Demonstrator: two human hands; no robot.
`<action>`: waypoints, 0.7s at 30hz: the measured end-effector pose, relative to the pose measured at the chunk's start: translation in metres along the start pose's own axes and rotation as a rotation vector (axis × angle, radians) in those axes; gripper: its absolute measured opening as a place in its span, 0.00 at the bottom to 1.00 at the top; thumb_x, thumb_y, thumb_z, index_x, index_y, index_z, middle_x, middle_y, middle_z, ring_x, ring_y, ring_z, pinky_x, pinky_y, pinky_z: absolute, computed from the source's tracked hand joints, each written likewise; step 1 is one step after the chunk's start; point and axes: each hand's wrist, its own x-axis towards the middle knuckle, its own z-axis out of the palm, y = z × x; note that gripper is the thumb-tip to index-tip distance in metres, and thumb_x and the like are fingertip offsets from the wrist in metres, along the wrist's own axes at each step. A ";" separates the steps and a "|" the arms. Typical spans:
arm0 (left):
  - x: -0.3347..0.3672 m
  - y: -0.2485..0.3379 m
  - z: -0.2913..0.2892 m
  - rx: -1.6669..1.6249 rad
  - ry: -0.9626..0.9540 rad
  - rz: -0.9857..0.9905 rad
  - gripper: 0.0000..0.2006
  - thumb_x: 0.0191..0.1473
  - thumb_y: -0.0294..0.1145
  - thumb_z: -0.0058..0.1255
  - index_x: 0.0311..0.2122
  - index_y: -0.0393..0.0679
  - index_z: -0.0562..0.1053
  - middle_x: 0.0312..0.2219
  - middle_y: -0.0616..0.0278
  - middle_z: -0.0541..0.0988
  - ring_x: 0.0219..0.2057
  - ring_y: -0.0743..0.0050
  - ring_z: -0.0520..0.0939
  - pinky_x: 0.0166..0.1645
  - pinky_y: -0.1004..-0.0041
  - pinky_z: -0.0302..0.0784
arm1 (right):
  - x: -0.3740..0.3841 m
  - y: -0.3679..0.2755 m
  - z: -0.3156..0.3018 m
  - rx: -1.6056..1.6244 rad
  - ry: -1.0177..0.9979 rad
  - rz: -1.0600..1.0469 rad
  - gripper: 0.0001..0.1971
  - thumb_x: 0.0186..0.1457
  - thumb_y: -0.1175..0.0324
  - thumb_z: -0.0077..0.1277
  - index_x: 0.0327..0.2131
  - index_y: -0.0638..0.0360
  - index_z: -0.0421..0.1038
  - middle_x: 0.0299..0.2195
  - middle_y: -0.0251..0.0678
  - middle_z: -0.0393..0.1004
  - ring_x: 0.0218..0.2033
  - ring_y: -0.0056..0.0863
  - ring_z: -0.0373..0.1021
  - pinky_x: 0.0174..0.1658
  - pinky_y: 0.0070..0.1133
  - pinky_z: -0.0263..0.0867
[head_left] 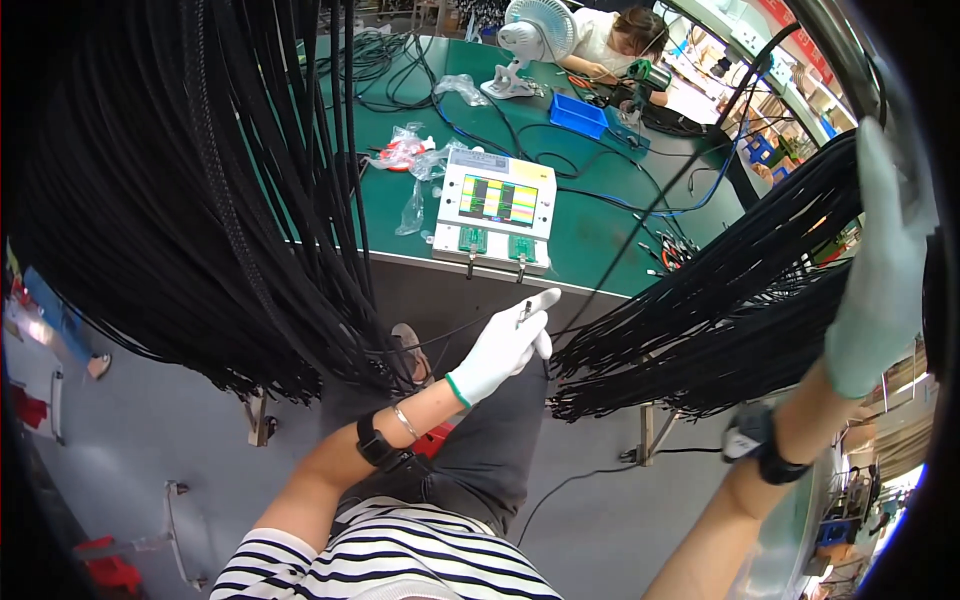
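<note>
In front of my lap, my left hand (505,345), in a white glove with a green cuff, is closed on a black cable. The cable's metal connector (524,313) shows between thumb and fingers. My right hand (878,270), also gloved, is raised at the far right beside the hanging black cables (740,290). Its fingers look stretched upward and are partly blurred; I see nothing held in them. Ahead of my left hand, a white tester (497,212) with a lit, colourful screen stands at the edge of the green table (600,240). Two green sockets with metal clips sit on its front.
A dense curtain of black cables (150,200) hangs at the left. On the table are a blue tray (578,116), a white fan (530,45), plastic bags (461,88), red-handled pliers (402,154) and loose cables. Across it, another person (615,45) sits bent forward.
</note>
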 end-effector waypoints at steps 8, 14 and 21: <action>-0.008 -0.053 -0.025 0.498 0.068 0.176 0.17 0.64 0.37 0.41 0.52 0.37 0.70 0.22 0.67 0.77 0.12 0.89 0.60 0.16 0.82 0.54 | -0.262 -0.015 0.103 0.741 -0.645 0.973 0.16 0.55 0.71 0.53 0.47 0.65 0.70 0.32 0.29 0.73 0.32 0.14 0.67 0.37 0.14 0.66; -0.014 -0.120 -0.078 -0.485 0.128 -0.724 0.10 0.63 0.37 0.43 0.38 0.42 0.73 0.21 0.66 0.76 0.14 0.85 0.67 0.18 0.82 0.61 | -0.313 -0.095 0.106 1.159 -0.540 1.585 0.10 0.60 0.72 0.47 0.41 0.66 0.74 0.23 0.28 0.72 0.22 0.14 0.67 0.27 0.16 0.63; -0.012 -0.102 -0.067 -0.174 0.073 -0.681 0.09 0.62 0.35 0.44 0.31 0.46 0.72 0.18 0.69 0.73 0.12 0.84 0.65 0.15 0.81 0.59 | -0.286 -0.083 0.079 0.851 -1.051 0.350 0.13 0.51 0.72 0.52 0.43 0.61 0.73 0.30 0.40 0.74 0.34 0.36 0.70 0.36 0.28 0.67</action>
